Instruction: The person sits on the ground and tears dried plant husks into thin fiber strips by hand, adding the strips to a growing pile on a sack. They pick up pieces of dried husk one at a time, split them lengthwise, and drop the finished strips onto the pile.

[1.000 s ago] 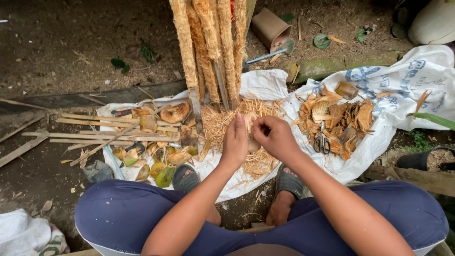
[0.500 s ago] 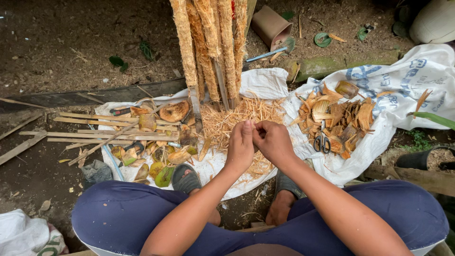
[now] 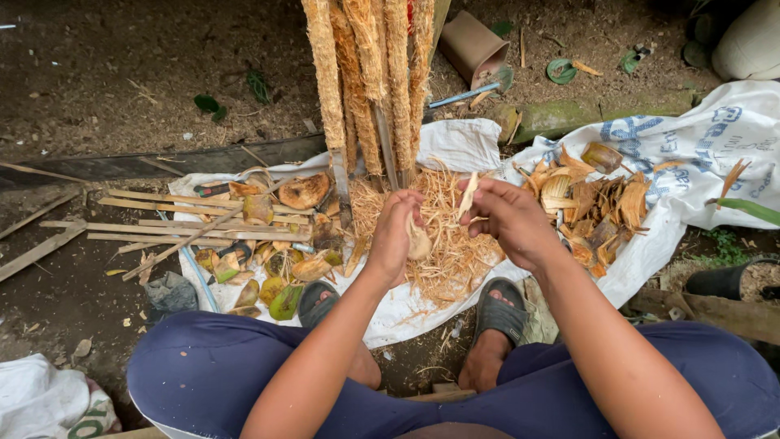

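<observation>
Sitting low over a white sack sheet (image 3: 455, 146) spread on the dirt ground, knees in dark blue trousers (image 3: 203, 374) at the bottom of the head view. Gripping a pale, curved piece of husk (image 3: 419, 242) in the left hand (image 3: 396, 236), fingers curled shut around it. Pinching a thin pale strip (image 3: 469, 195) in the right hand (image 3: 512, 219), between thumb and fingertips, the other fingers half bent; the strip standing up just beside the left hand's piece. Holding both pieces right above a heap of straw-coloured fibre shavings (image 3: 451, 260) on the sheet. Facing a bundle of tall fibrous stalks (image 3: 370, 81) rising upright just behind the heap. Keeping split sticks (image 3: 162, 215) and green and brown husk scraps (image 3: 276, 276) to the left, a pile of brown husk shells (image 3: 589, 203) to the right. Resting feet in grey sandals (image 3: 500, 305) under the hands.
</observation>
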Motion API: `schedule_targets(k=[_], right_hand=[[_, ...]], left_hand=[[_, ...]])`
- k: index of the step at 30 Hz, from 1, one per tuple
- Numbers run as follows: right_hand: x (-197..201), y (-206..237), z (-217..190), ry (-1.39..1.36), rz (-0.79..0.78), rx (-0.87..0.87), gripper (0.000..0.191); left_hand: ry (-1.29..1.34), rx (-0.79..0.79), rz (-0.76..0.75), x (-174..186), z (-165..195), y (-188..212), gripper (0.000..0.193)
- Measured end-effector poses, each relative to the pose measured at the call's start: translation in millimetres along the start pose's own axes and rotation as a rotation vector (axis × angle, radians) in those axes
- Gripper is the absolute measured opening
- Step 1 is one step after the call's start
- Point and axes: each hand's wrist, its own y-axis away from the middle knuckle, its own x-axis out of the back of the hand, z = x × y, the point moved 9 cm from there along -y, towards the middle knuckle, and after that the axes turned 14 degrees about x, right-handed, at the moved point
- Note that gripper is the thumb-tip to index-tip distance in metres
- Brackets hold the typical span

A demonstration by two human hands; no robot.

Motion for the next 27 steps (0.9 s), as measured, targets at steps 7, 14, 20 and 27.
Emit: schedule_targets(k=[7,14,20,27], right_hand=[[-30.8,9.1,-7.6,0.357,-0.096,0.228,0.022],[-27.6,21.2,-14.5,0.599,0.043,0.323,0.016],[8.8,2.5,8.6,0.505,0.269,0.203,0.014],[32.5,-10.5,4.4,0.625,0.125,0.171,0.023]], left_hand=[[-0.256,0.059,-0.123,-27.5,2.9,9.7,0.023],[-0.833,-0.592,0.058,-48.8,57.0,54.3,0.013],[-0.884,-0.795,0.131,-63.6,63.4,68.3,0.010],[-0.613,-0.222,0.029,-41.9,35.3,39.0,0.020]])
